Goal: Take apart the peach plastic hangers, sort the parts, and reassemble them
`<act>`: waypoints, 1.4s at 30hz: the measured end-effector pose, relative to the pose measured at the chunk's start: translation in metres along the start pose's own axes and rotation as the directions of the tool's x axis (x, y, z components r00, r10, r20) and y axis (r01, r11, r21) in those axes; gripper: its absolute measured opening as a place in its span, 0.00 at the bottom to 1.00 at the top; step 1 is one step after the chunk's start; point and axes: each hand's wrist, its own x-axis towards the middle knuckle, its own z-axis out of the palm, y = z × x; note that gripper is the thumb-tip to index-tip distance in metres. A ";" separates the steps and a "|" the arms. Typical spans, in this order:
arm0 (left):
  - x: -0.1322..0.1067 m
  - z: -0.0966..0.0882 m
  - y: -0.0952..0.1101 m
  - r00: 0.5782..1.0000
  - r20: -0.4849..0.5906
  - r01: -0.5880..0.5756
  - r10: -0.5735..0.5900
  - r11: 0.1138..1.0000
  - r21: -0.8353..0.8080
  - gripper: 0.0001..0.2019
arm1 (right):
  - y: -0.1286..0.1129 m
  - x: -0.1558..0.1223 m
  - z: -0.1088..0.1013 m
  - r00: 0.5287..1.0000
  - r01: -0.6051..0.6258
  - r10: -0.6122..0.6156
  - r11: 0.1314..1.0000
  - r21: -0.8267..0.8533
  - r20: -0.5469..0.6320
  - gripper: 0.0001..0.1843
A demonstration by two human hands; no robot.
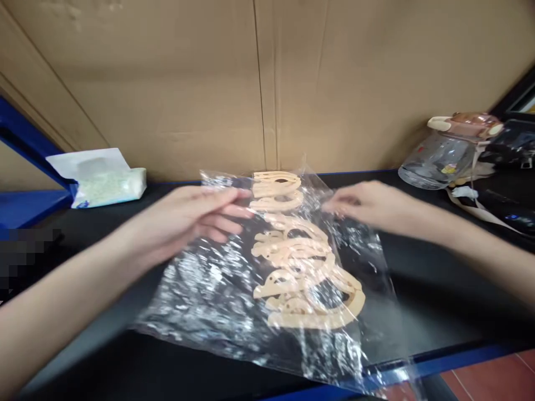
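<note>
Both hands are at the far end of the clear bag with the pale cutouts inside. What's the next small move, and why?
Probably draw the hands a little apart to pull the far edge taut. The right hand pinches the far right edge of the bag. The left hand lies at its far left, grip blurred. The bag is crumpled over the cutouts on the table.

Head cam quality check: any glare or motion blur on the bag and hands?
Head view: strong glare streaks across the clear plastic bag, partly veiling the wooden cutouts inside; left hand and right hand, both holding the bag's top edge, are motion-blurred; a pixelated block masks the left edge; cardboard backdrop evenly lit.
</note>
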 end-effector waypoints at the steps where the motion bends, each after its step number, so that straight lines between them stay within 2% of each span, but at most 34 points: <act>1: 0.000 0.016 -0.005 0.994 0.110 0.010 -0.016 0.998 0.055 0.07 | 0.001 0.004 -0.011 0.997 -0.009 0.007 1.000 -0.018 -0.072 0.25; 3: 0.000 0.041 -0.011 0.957 0.288 0.002 -0.029 0.996 0.092 0.09 | -0.003 0.010 -0.028 0.967 0.097 -0.091 0.995 0.014 -0.236 0.25; 4: 0.001 0.051 -0.013 0.939 0.343 0.005 -0.037 0.995 0.095 0.10 | -0.009 0.012 -0.032 0.960 0.167 -0.144 0.983 0.081 -0.238 0.25; 6: 0.002 0.067 -0.015 0.904 0.423 0.033 -0.062 0.997 0.074 0.11 | -0.025 0.013 -0.031 0.958 0.276 -0.249 0.934 0.226 -0.140 0.23; 8: 0.003 0.079 -0.015 0.890 0.452 0.040 -0.061 0.998 0.056 0.09 | -0.038 0.014 -0.025 0.948 0.293 -0.317 0.886 0.360 0.009 0.17; 9: 0.002 0.084 -0.015 0.887 0.459 0.031 -0.052 0.998 0.054 0.09 | -0.042 0.015 -0.021 0.945 0.277 -0.323 0.871 0.406 0.047 0.15; 11: -0.002 0.090 -0.016 0.888 0.456 0.021 -0.049 0.998 0.067 0.09 | -0.040 0.017 -0.019 0.964 0.215 -0.264 0.855 0.472 0.039 0.13; 14: -0.012 0.094 -0.022 0.890 0.438 0.095 -0.126 0.991 0.093 0.12 | -0.019 0.023 -0.028 0.992 0.121 -0.113 0.832 0.541 -0.049 0.13; 15: -0.016 0.095 -0.025 0.882 0.439 0.144 -0.173 0.985 0.100 0.13 | -0.009 0.025 -0.033 0.995 0.100 -0.090 0.839 0.535 -0.043 0.13; 17: -0.024 0.097 -0.032 0.849 0.466 0.224 -0.249 0.968 0.110 0.16 | 0.012 0.031 -0.045 0.997 0.055 -0.078 0.880 0.472 0.029 0.14; 20: -0.037 0.102 -0.041 0.766 0.554 0.287 -0.326 0.945 0.159 0.20 | 0.045 0.046 -0.062 0.988 0.050 -0.090 0.955 0.294 0.123 0.15; 22: -0.044 0.104 -0.044 0.709 0.616 0.279 -0.343 0.939 0.202 0.20 | 0.069 0.060 -0.070 0.985 0.031 -0.039 0.998 0.052 0.167 0.17; 23: -0.046 0.104 -0.043 0.690 0.640 0.263 -0.338 0.941 0.214 0.20 | 0.081 0.067 -0.073 0.986 0.005 0.015 0.993 -0.122 0.164 0.16; 24: -0.046 0.103 -0.042 0.685 0.656 0.240 -0.318 0.948 0.209 0.19 | 0.093 0.075 -0.074 0.989 -0.029 0.058 0.978 -0.206 0.136 0.14; 25: -0.045 0.102 -0.039 0.694 0.662 0.212 -0.282 0.959 0.185 0.18 | 0.105 0.082 -0.072 0.990 -0.063 0.097 0.955 -0.290 0.106 0.12; 26: -0.042 0.100 -0.036 0.725 0.651 0.176 -0.227 0.974 0.143 0.16 | 0.115 0.089 -0.069 0.989 -0.085 0.123 0.926 -0.367 0.083 0.10; 28: -0.029 0.093 -0.027 0.825 0.559 0.075 -0.086 0.996 0.042 0.15 | 0.131 0.099 -0.055 0.991 -0.088 0.125 0.894 -0.440 0.056 0.09; 29: -0.020 0.088 -0.023 0.889 0.458 -0.015 0.013 1.000 0.001 0.16 | 0.135 0.102 -0.046 0.993 -0.082 0.110 0.880 -0.467 0.032 0.10; 30: -0.010 0.082 -0.020 0.934 0.347 -0.093 0.084 0.996 0.008 0.18 | 0.138 0.104 -0.036 0.995 -0.084 0.095 0.866 -0.493 -0.001 0.11; 31: 0.000 0.076 -0.018 0.961 0.226 -0.172 0.160 0.985 0.033 0.17 | 0.139 0.104 -0.025 0.996 -0.090 0.080 0.852 -0.516 -0.041 0.12; 33: 0.022 0.062 -0.016 0.973 0.054 -0.230 0.224 0.963 0.142 0.17 | 0.138 0.104 -0.004 0.989 -0.122 0.057 0.828 -0.548 -0.134 0.15; 35: 0.042 0.050 -0.018 0.972 -0.066 -0.198 0.226 0.935 0.294 0.19 | 0.137 0.102 0.014 0.971 -0.179 0.055 0.813 -0.554 -0.234 0.17; 38: 0.066 0.036 -0.025 0.965 -0.146 -0.159 0.219 0.928 0.337 0.18 | 0.140 0.099 0.029 0.925 -0.288 0.096 0.806 -0.516 -0.367 0.19; 42: 0.087 0.026 -0.036 0.959 -0.200 -0.144 0.202 0.952 0.271 0.14 | 0.144 0.096 0.027 0.879 -0.344 0.118 0.828 -0.443 -0.462 0.17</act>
